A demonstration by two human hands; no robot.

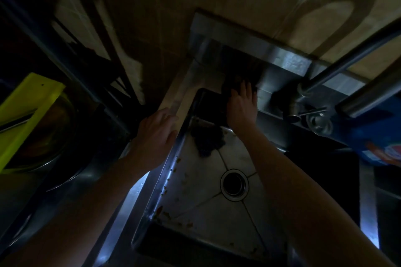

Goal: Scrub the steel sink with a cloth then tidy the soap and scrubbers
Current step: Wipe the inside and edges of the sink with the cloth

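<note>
The steel sink fills the middle of the dim head view, with food bits scattered on its floor around the round drain. My right hand lies with straight fingers on a dark cloth at the sink's far corner. A dark scrubber lies in the basin just below that hand. My left hand rests flat and open on the sink's left rim, holding nothing.
A steel tap arches over the right rim, with a second steel bar beside it. A blue packet stands at the right edge. A yellow-green board lies over a steel bowl on the left counter. Tiled wall behind.
</note>
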